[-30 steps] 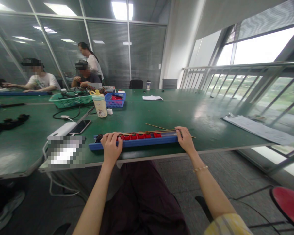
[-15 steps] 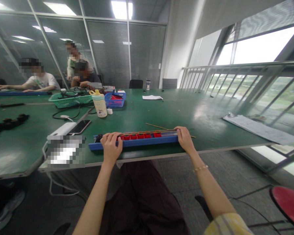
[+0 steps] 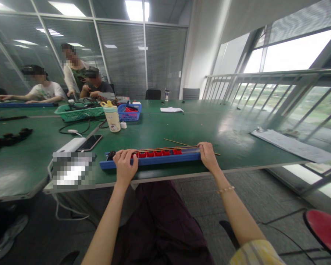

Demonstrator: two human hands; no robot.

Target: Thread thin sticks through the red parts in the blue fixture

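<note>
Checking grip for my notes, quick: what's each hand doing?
Left hand: closed, fingers curled over the blue strip with red pieces, holding it.
Right hand: closed on the strip's right end, holding it.

The left hand (image 3: pixel 124 166) and right hand (image 3: pixel 208 157) hold opposite ends of a long blue tray (image 3: pixel 165 157), its row of red plastic pieces (image 3: pixel 157 152) lying beneath a thin rod (image 3: pixel 165 148), on a green surface (image 3: pixel 187 125).

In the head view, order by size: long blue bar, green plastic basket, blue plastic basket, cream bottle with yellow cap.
1. Long blue plastic bar, though nearest the camera.
2. Green plastic basket.
3. Blue plastic basket and cream bottle: they look alike.
</note>
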